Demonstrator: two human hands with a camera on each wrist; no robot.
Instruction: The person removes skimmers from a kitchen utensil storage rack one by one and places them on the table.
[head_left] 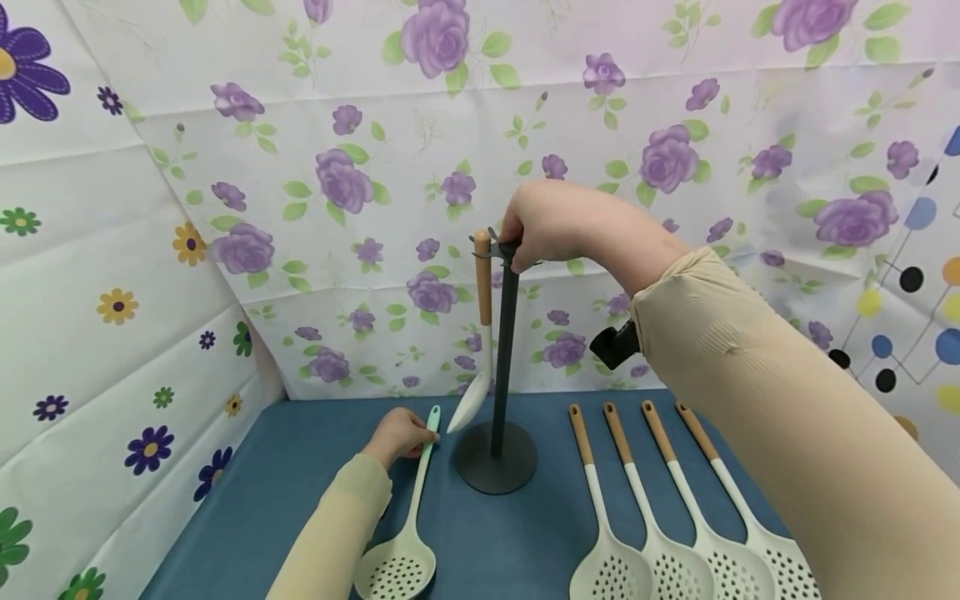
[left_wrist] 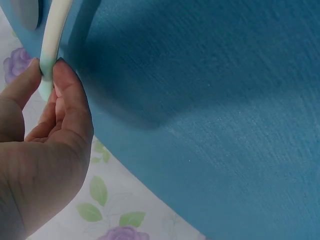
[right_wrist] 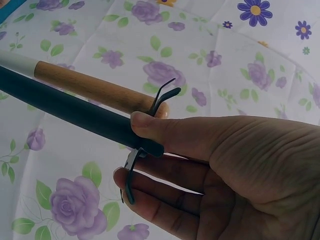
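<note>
My left hand pinches the mint-green handle end of a white slotted skimmer between thumb and fingers. The skimmer's perforated head points toward me, low in the head view. With my right hand I grip the top of a dark utensil stand, thumb on the post and fingers around its hooks. From a hook on the stand's left side hangs a white-headed utensil with a wooden handle. Its curved head shows from the side, above the stand's round base.
Several white slotted skimmers with wooden handles lie in a row on the blue table, right of the stand. A floral cloth hangs behind the table, and another patterned cloth covers the left side.
</note>
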